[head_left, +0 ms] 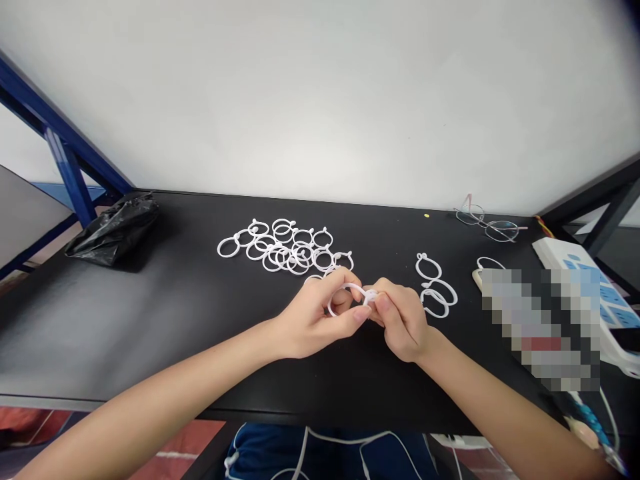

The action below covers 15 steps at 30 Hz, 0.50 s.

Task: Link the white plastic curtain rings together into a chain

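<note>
My left hand (315, 317) and my right hand (400, 320) meet above the black table (150, 320), both pinching one white plastic ring (347, 288). The left fingers curl round the ring's left side; the right thumb and fingers press its clasp end. A pile of several white rings (285, 248) lies just beyond my hands. Three more white rings (434, 290) rest to the right of my right hand.
A crumpled black plastic bag (116, 228) sits at the table's far left. Wire-framed glasses (487, 223) lie at the far right near the wall. A white and blue power strip (590, 280) lies along the right edge beside a blurred-out item. Blue metal frame stands left.
</note>
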Motion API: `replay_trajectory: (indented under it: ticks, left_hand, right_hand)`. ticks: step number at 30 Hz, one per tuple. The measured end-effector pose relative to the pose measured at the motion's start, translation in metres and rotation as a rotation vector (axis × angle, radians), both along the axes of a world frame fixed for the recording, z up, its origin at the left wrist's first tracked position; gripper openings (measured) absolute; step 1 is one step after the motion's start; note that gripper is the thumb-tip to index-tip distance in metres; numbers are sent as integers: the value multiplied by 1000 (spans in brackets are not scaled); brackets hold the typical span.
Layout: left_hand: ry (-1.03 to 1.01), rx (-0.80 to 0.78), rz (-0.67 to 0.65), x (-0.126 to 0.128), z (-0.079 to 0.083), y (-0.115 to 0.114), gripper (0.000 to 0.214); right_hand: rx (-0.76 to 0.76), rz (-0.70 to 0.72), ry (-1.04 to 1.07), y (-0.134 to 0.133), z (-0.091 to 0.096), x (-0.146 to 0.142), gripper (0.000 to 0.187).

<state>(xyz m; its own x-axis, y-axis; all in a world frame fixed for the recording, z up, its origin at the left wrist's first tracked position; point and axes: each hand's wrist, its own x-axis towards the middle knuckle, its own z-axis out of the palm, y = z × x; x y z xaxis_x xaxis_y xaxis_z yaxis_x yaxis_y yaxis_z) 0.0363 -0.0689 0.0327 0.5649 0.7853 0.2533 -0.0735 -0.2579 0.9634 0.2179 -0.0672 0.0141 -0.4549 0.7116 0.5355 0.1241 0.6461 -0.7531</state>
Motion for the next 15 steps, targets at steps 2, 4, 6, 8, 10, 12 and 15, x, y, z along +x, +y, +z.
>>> replay_trajectory:
  ticks: [2, 4, 6, 8, 10, 12, 15]
  left_hand:
    - [-1, 20, -17, -1, 1, 1, 23]
    - [12, -16, -64, -3, 2, 3, 26]
    - [34, -76, -111, -5, 3, 4, 28]
    - [44, -121, -133, -7, 4, 5, 30]
    - [44, -139, -137, -8, 5, 6, 33]
    - [42, -152, -151, -9, 6, 7, 35]
    - [39, -189, -183, -10, 6, 9, 37]
  right_hand:
    - [30, -6, 5, -1, 1, 0, 25]
    - [39, -8, 13, -2, 1, 0, 25]
    - [32, -9, 23, -2, 0, 0, 26]
    - [30, -17, 27, -3, 0, -1, 29]
    - [31, -29, 31, -4, 1, -2, 31]
    - [21, -38, 32, -6, 2, -4, 32]
    - [-13, -43, 25, -8, 3, -7, 34]
